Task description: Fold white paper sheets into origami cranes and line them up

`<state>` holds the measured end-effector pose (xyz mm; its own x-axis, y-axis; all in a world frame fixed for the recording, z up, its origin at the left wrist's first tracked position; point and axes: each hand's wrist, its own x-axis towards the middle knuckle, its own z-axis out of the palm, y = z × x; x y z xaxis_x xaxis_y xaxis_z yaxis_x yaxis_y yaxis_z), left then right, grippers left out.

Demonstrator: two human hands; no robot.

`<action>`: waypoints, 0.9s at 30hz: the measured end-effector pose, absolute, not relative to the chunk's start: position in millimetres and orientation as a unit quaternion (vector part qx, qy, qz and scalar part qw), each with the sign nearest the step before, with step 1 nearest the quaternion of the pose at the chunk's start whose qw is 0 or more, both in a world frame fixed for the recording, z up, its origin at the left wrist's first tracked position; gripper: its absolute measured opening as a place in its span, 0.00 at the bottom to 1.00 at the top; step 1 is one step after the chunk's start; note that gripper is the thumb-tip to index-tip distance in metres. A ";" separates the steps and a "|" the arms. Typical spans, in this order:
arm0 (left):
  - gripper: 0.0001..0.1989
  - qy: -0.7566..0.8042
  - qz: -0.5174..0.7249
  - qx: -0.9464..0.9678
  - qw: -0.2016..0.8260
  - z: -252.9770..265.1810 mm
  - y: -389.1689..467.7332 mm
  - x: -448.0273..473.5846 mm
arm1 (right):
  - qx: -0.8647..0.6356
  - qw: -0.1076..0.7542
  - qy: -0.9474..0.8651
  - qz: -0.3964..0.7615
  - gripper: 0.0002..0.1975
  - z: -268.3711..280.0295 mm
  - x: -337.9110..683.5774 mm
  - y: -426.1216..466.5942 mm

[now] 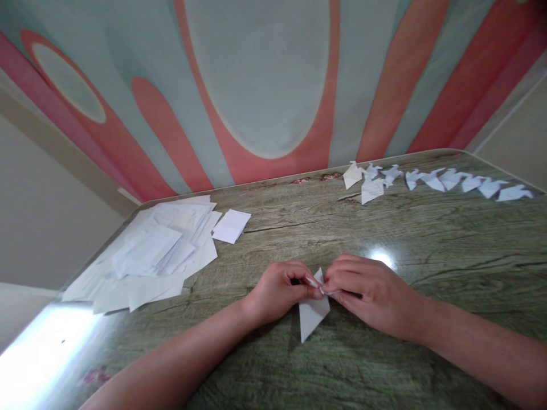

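Note:
A partly folded piece of white paper [314,316] is between my two hands, just above the wood-grain table; one pointed end hangs toward me and another tip shows above my fingers. My left hand [280,290] pinches it between thumb and fingers from the left side. From the right, my right hand [370,293] has its fingertips closed on a narrow folded part of the same paper. The fingertips of both hands nearly meet, and they hide the middle folds.
A spread pile of white paper sheets [149,250] lies at the left, with a small stack of paper squares [232,226] beside it. Several folded paper birds [433,180] stand along the back right edge of the table [273,228]. A patterned wall [260,74] rises behind.

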<state>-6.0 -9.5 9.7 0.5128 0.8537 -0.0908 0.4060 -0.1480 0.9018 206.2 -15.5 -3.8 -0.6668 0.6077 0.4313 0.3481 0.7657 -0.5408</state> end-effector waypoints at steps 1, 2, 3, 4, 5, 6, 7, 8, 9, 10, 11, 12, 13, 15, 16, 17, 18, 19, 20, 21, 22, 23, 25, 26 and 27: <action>0.02 0.441 0.233 0.715 0.491 9.9 -9.5 -5.9 | -0.268 0.309 -0.889 0.209 0.09 -4.1 206.2 -15.5; 0.02 0.444 0.236 0.710 0.494 10.1 -9.6 -5.8 | -0.268 0.310 -0.888 0.208 0.09 -4.6 206.2 -15.6; 0.03 0.446 0.238 0.707 0.494 10.2 -9.6 -5.7 | -0.269 0.310 -0.888 0.208 0.09 -5.1 206.1 -15.9; 0.03 0.448 0.241 0.706 0.493 10.2 -9.7 -5.5 | -0.272 0.311 -0.886 0.208 0.09 -5.5 206.1 -16.2; 0.04 0.450 0.244 0.706 0.490 10.1 -9.9 -5.4 | -0.277 0.313 -0.884 0.207 0.09 -5.9 206.0 -16.7; 0.04 0.452 0.248 0.706 0.486 9.9 -10.2 -5.2 | -0.283 0.315 -0.882 0.204 0.09 -6.1 206.0 -17.3; 0.04 0.454 0.252 0.706 0.481 9.6 -10.6 -4.9 | -0.289 0.315 -0.882 0.196 0.08 -6.1 206.1 -18.0; 0.03 0.456 0.257 0.706 0.477 9.2 -11.0 -4.6 | -0.293 0.314 -0.884 0.183 0.08 -5.8 206.2 -18.8; 0.03 0.458 0.263 0.704 0.474 8.8 -11.3 -4.3 | -0.295 0.310 -0.889 0.166 0.08 -5.1 206.2 -19.7; 0.03 0.460 0.269 0.702 0.473 8.4 -11.5 -4.0 | -0.294 0.304 -0.895 0.145 0.08 -4.2 206.3 -20.6; 0.03 0.461 0.273 0.700 0.472 7.9 -11.6 -3.8 | -0.292 0.295 -0.901 0.124 0.08 -3.1 206.3 -21.5; 0.04 0.461 0.276 0.698 0.473 7.6 -11.6 -3.7 | -0.290 0.287 -0.907 0.104 0.08 -1.9 206.2 -22.4; 0.04 0.460 0.279 0.697 0.474 7.2 -11.4 -3.6 | -0.290 0.281 -0.911 0.088 0.08 -0.7 206.1 -23.4; 0.05 0.455 0.284 0.694 0.480 6.9 -11.0 -3.8 | -0.293 0.273 -0.914 0.065 0.08 1.1 205.8 -25.1; 0.05 0.454 0.282 0.694 0.483 6.9 -10.8 -3.9 | -0.295 0.274 -0.914 0.056 0.08 1.5 205.6 -25.8; 0.05 0.456 0.277 0.692 0.485 7.0 -10.7 -4.1 | -0.296 0.279 -0.912 0.047 0.08 1.6 205.5 -26.4; 0.05 0.461 0.271 0.691 0.487 7.2 -10.7 -4.2 | -0.296 0.288 -0.910 0.040 0.08 1.3 205.4 -26.9; 0.05 0.467 0.265 0.688 0.488 7.4 -10.9 -4.2 | -0.297 0.296 -0.907 0.035 0.08 0.8 205.4 -27.2; 0.06 0.475 0.260 0.685 0.488 7.6 -11.2 -4.1 | -0.298 0.304 -0.904 0.033 0.07 0.1 205.2 -27.3; 0.06 0.481 0.259 0.681 0.488 7.7 -11.6 -4.0 | -0.302 0.311 -0.900 0.036 0.07 -0.6 205.1 -27.4; 0.06 0.484 0.261 0.677 0.489 7.8 -12.0 -3.8 | -0.306 0.316 -0.897 0.041 0.07 -1.2 204.8 -27.4; 0.06 0.484 0.265 0.674 0.491 7.8 -12.5 -3.6 | -0.311 0.318 -0.894 0.047 0.07 -1.7 204.5 -27.3; 0.06 0.481 0.276 0.668 0.496 7.6 -13.1 -3.2 | -0.320 0.319 -0.890 0.061 0.07 -2.6 203.8 -27.1; 0.06 0.479 0.282 0.664 0.500 7.4 -13.3 -3.0 | -0.322 0.320 -0.888 0.069 0.07 -3.0 203.5 -27.0; 0.05 0.478 0.287 0.660 0.502 7.2 -13.4 -2.9 | -0.322 0.321 -0.887 0.077 0.07 -3.6 203.3 -26.8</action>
<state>-2.9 -13.4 7.2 0.3772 0.9206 -0.1015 0.3434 -0.0372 0.9384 203.3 -26.8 -3.6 -0.5859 0.6213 0.5203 0.5225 0.7804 -0.3435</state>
